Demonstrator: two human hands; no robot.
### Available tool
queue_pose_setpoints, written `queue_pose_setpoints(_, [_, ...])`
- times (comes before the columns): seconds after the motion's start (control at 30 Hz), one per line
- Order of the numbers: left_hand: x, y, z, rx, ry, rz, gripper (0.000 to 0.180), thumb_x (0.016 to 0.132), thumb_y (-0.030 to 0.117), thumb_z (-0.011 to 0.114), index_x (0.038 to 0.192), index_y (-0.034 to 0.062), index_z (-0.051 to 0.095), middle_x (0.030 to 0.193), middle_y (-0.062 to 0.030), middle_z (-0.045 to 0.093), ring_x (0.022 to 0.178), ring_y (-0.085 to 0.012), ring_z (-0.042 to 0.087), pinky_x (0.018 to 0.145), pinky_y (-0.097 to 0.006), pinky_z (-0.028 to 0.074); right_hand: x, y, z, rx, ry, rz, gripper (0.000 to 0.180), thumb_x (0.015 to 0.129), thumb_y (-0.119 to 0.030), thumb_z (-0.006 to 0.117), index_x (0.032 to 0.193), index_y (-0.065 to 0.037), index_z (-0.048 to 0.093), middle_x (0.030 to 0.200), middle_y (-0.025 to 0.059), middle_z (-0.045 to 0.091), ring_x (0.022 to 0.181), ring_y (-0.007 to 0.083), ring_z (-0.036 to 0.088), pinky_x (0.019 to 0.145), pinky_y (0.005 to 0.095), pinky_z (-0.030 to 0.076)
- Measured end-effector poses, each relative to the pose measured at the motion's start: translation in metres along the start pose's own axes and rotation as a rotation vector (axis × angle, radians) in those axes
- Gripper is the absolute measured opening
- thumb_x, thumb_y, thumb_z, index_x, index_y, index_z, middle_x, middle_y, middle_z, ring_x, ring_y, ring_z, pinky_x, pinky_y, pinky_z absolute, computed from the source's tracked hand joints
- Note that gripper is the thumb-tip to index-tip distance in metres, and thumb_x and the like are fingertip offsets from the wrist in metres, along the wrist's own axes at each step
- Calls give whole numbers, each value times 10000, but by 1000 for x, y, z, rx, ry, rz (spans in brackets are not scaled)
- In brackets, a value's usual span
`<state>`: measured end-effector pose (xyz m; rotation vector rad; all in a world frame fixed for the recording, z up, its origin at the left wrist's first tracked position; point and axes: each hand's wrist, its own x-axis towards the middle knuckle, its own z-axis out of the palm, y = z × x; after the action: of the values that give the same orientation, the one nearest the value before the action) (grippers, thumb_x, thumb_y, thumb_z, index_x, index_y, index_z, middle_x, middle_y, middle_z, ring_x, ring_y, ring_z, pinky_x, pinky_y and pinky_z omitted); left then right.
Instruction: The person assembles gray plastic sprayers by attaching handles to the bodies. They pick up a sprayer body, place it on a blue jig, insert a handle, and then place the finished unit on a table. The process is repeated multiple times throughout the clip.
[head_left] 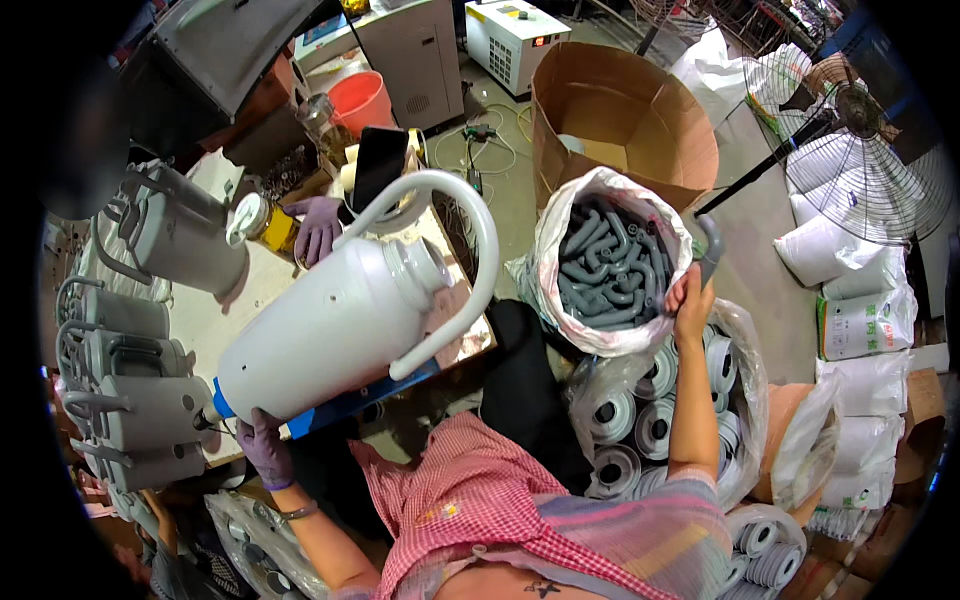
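Observation:
A large light-grey plastic can (315, 325) with a big loop handle lies tilted in front of me, its neck toward the upper right. My left hand (265, 452), in a purple glove, grips it by its base; some of the fingers are hidden. To the right, my bare right hand (690, 303) is closed around a curved dark-grey plastic tube (712, 245), held at the rim of a white woven sack (545, 262). Similar curved tubes (612, 262) fill that sack. A blue piece (221, 400) shows at the can's base.
More grey cans (150, 410) stand along the table's left side. On the table (225, 325) lie a purple glove (318, 225) and a phone (380, 165). An open carton (625, 110), a bag of ringed grey parts (655, 425) and a fan (855, 115) are right. Another person's arm (163, 525) shows lower left.

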<state>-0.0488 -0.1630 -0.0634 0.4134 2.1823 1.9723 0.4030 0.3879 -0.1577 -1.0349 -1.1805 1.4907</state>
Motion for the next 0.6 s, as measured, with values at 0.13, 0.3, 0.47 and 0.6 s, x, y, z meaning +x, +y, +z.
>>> queue_pose_setpoints(0.13, [-3,-3,-2,14,18,-16,475,979,367,617,1248,-16,536,1167,-105,631,1037,-181,601,873,-329,485,-6,-21,-42,-1485,-392,227,619,883,-517,639,1140,44,597,1089,332,641,1085,439,626,909,479,469])
queue_pose_setpoints(0.3, [-6,-6,-1,-28,-8,20,511,987,389,596,1261,-38,533,1215,-126,615,1106,-196,573,947,-345,449,-55,-68,-47,-926,-208,-326,293,889,-161,702,1099,-35,540,916,168,608,837,294,590,772,381,465])
queue_pose_setpoints(0.47, [-3,-4,2,56,19,28,512,976,393,612,1238,-44,562,1171,-109,619,1049,-182,575,909,-332,454,-90,-95,-11,-912,-258,-627,351,852,-113,732,1136,-45,536,1074,166,590,995,342,559,911,409,438])
queue_pose_setpoints(0.6, [-4,-2,2,93,33,63,508,969,386,623,1229,-48,573,1118,-96,634,1005,-171,574,888,-327,454,-102,-108,20,-833,-315,-736,378,833,-101,749,1138,-43,532,1080,154,588,1050,358,565,953,427,432])
